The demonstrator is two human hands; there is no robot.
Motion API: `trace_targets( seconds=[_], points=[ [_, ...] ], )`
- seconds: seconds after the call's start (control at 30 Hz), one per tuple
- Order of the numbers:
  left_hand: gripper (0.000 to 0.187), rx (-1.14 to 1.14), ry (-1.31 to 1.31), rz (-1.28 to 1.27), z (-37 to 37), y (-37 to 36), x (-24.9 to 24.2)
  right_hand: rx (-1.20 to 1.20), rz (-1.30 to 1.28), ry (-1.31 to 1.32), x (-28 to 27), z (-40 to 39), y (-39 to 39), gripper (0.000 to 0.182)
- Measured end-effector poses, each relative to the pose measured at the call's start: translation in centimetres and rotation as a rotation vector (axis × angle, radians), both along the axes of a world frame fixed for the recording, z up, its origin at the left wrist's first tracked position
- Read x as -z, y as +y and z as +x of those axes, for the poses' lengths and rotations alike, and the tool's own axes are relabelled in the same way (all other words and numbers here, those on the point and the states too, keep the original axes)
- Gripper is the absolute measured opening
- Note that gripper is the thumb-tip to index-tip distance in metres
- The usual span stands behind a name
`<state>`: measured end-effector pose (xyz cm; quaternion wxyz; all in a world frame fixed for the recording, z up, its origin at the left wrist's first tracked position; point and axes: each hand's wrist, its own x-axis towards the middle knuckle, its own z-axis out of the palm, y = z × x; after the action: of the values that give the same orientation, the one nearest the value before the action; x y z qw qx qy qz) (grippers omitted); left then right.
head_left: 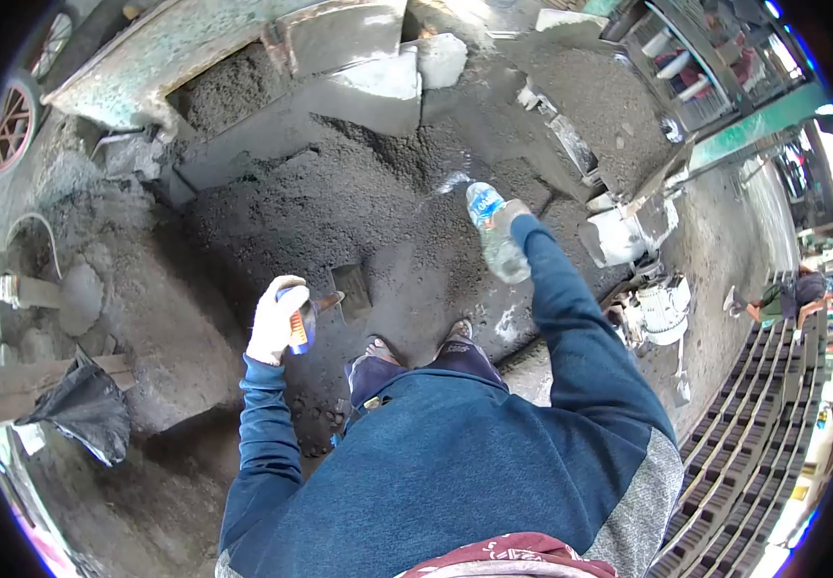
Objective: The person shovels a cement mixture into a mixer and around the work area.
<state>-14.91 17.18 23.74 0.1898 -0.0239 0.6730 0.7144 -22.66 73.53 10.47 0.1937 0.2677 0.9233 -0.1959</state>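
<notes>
My right hand [510, 214], stretched forward, is closed around a clear plastic bottle [505, 254] with a blue label. The bottle is tilted, its neck end pointing away from me, and a whitish splash [453, 182] shows just beyond it over the dark, damp mix [368, 183]. My left hand [272, 323], in a white glove, is closed on the blue and orange grip [299, 329] of what looks like a shovel. Its shaft [328, 302] is strongly foreshortened, and the blade [351, 291] stands low by the ground near my feet.
Pale slabs [378, 75] border the mix at the back. A motor-like machine [655, 310] stands to the right. At the left are a rough block [161, 308] and a black plastic sheet [79, 409]. Rows of dark blocks [744, 414] and a person [790, 297] are at far right.
</notes>
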Motion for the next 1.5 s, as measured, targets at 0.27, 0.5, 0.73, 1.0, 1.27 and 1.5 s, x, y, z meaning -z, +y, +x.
trace_targets(
  seconds=[0.27,0.5,0.73,1.0,1.27,1.5],
  points=[
    [0.035,0.075,-0.766,0.339,-2.8,9.6,9.1,0.557,-0.862,0.735,3.1,17.5,-2.7,0.045],
    [0.033,-0.035,-1.027,-0.074,2.3,17.9,17.2,1.125,-0.277,0.868,8.4,33.4,12.4,0.068],
    [0.019,0.122,-1.499,0.182,-2.0,24.9,20.5,1.346,0.168,0.588,14.4,47.8,28.9,0.064],
    [0.008,0.093,-1.138,-0.132,-0.9,36.6,14.5,1.542,0.559,0.187,13.4,43.7,30.1,0.080],
    [0.011,0.413,-0.250,-0.140,-5.8,38.1,26.6,0.274,-0.608,0.644,-15.1,25.9,-0.3,0.063],
    [0.012,0.042,-0.872,0.308,-3.1,43.1,6.0,1.169,-0.546,1.081,-9.2,37.0,-6.5,0.027]
  ],
)
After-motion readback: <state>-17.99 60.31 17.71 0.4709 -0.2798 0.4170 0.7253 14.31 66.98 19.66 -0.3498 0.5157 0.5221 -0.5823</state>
